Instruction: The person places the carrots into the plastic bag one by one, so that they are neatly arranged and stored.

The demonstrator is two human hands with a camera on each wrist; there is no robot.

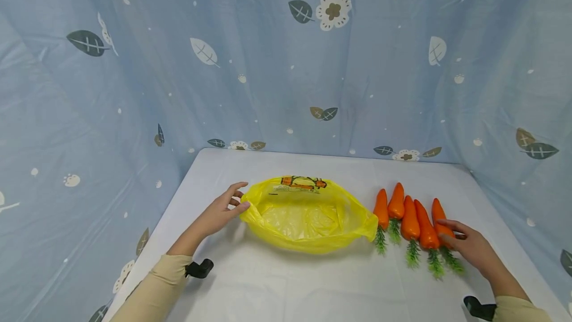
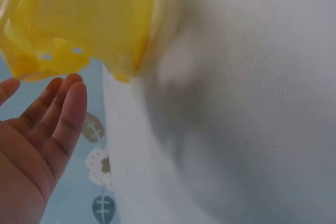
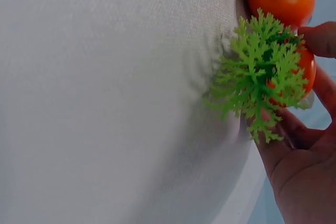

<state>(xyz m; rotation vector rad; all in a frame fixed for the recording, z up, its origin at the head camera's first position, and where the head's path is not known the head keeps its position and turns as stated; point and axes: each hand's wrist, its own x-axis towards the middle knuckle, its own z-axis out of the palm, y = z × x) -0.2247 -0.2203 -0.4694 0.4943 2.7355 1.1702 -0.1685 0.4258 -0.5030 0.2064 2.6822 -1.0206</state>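
A yellow plastic bag lies with its mouth spread wide, facing up, in the middle of the table in the head view. At its left end is my left hand, thumb and fingers apart, fingertips right at the rim. The left wrist view shows that hand with fairly straight fingers just below the bag's edge. My right hand holds the rightmost orange carrot, thumb on one side and fingers on the other. In the right wrist view its leafy green top hides part of the carrot.
Several more carrots stand in a loose row left of the held one, among them a leftmost carrot close by the bag's right end. A white cloth covers the table. A blue patterned curtain surrounds its back and sides.
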